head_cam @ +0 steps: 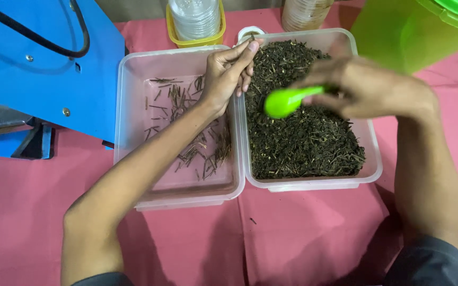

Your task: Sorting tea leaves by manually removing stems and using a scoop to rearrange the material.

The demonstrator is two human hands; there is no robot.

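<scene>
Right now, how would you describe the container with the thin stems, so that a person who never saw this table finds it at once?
On the pink tablecloth, two clear plastic tubs stand side by side. The left clear tub lies beside the blue machine, under the left hand. It holds only scattered thin brown stems, while the right clear tub is full of dark chopped leaves.
</scene>
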